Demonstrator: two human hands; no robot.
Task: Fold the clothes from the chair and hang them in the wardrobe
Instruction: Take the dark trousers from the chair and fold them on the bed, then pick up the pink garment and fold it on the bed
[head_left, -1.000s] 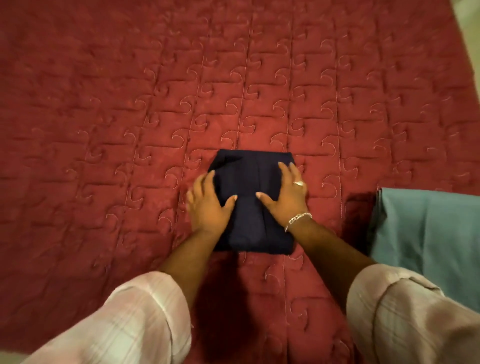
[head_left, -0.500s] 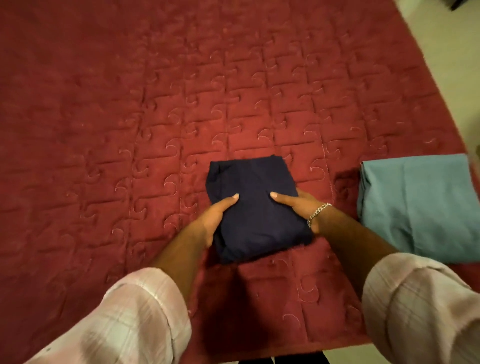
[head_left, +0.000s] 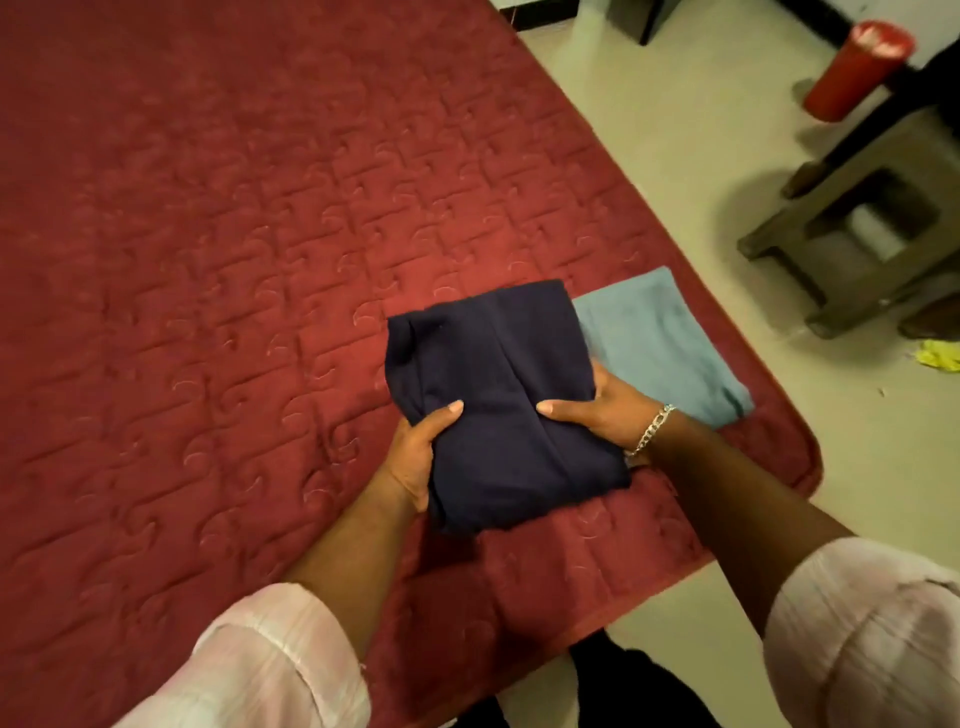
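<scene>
Head view looks down on both hands carrying a folded navy garment (head_left: 498, 400) above the near right part of a red quilted bed cover (head_left: 208, 260). The left hand (head_left: 415, 457) grips the garment's left edge, thumb lying flat on top and the fingers tucked under the fold out of sight. The right hand (head_left: 597, 410) grips the right edge the same way, thumb on top, fingers curled beneath; a silver bracelet (head_left: 652, 434) sits on that wrist. Both forearms come out of rolled pale pink sleeves (head_left: 862, 623).

Whether the garment clears the bed or brushes it at its near edge cannot be told. Its far right corner overlaps, from this angle, a folded teal garment (head_left: 665, 348) that lies flat on the cover close to the bed's right edge, just short of the rounded near right corner (head_left: 800, 467).

Left of the hands the cover stretches wide and bare of clothes up to the far edge. Past the right edge is pale floor (head_left: 701, 156). On it, well apart from the bed, stands a dark wooden stool (head_left: 857, 223), with a red cylinder (head_left: 852, 67) farther back and a scrap of something yellow (head_left: 937, 356) at the frame's right margin. Near the bottom, dark trouser legs (head_left: 623, 686) show at the bed's near edge.
</scene>
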